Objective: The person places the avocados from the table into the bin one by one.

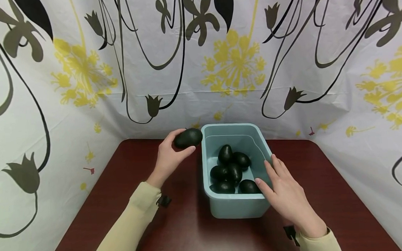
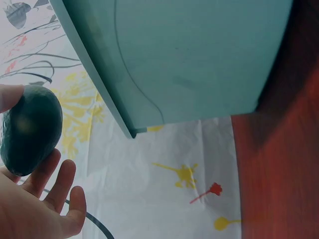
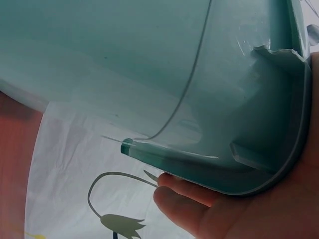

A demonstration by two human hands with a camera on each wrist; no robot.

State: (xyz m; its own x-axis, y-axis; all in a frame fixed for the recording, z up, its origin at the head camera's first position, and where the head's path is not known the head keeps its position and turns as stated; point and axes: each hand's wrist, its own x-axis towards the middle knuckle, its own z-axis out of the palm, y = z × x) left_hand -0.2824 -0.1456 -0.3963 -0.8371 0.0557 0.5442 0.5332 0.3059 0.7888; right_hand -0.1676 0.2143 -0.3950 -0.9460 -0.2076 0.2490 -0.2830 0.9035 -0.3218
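Observation:
My left hand (image 1: 170,157) grips a dark green avocado (image 1: 188,138) between thumb and fingers, level with the bin's far left rim. In the left wrist view the avocado (image 2: 32,129) looks pear-shaped and slightly bumpy. A light blue-green plastic bin (image 1: 237,209) stands just right of it, with several more dark avocados (image 1: 225,153) lying inside. My right hand (image 1: 290,194) rests on the bin's right rim near the front corner, fingers fairly straight. From the right wrist, that hand's fingers (image 3: 184,206) show against the outside of the rim.
The bin is on a dark reddish-brown table (image 1: 179,232) with rounded far corners. Behind and on both sides hangs a white cloth (image 1: 181,81) printed with grey, black and yellow flowers. Black straps (image 1: 164,200) sit at the wrists by the pale yellow sleeves.

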